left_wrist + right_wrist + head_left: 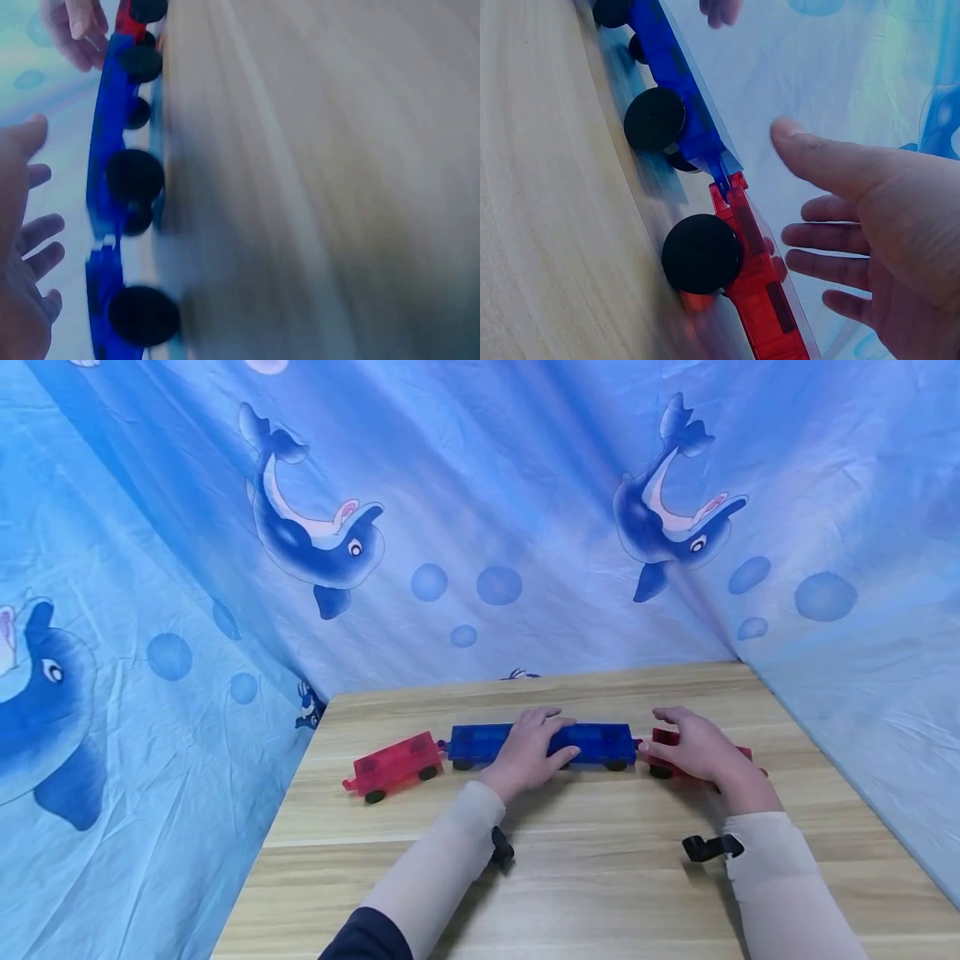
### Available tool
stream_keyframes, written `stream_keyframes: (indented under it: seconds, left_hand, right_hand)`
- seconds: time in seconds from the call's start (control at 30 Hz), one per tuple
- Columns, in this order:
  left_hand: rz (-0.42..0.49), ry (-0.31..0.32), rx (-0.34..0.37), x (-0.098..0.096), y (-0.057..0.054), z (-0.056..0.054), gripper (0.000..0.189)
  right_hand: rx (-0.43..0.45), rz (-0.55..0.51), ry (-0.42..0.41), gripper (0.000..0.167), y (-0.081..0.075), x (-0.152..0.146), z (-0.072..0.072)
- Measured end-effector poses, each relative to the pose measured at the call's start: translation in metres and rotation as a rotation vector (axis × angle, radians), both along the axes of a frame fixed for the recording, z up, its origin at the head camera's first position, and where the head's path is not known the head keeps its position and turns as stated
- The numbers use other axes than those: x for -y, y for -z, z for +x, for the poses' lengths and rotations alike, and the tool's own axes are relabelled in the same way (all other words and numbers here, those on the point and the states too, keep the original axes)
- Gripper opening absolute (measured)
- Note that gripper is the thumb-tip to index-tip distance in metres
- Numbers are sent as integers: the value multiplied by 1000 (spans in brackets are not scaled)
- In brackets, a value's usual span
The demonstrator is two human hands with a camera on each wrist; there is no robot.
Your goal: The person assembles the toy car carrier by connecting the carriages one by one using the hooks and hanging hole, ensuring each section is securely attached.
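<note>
A row of see-through toy train cars on black wheels runs across the table. Two blue cars form its middle, the left one (474, 743) and the right one (606, 743) linked by a small coupling. At the left end a red car (396, 766) stands at an angle; at the right end another red car (769, 292) hooks onto the blue one. My left hand (528, 747) hovers over the middle of the blue cars, fingers spread and holding nothing. Above the right red car, partly covering it in the head view, is my right hand (697, 745), its fingers loosely extended and free.
The row stands on a wood-grain table (592, 868). Behind and along both sides hangs a blue curtain (465, 510) printed with dolphins and bubbles. A black wrist mount (711, 847) juts from the right sleeve, and another (501, 850) from the left.
</note>
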State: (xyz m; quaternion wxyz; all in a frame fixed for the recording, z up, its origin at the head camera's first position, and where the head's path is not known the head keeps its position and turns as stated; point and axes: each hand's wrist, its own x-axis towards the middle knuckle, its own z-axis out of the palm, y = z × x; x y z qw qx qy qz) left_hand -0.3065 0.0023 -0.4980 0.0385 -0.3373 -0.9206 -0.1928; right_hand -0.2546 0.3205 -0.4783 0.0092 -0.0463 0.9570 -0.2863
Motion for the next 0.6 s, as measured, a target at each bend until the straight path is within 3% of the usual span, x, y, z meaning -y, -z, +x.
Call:
stream_keyframes:
  seconds: [0.33,0.6]
  left_hand:
    - [35,-39,-93,57,-18,-13,61]
    - [23,-85,-145,102,-27,-21,78]
  right_hand:
    - [-85,34,-20,84,2,1,-12]
    - [-181,82,-65,88,-4,-2,-13]
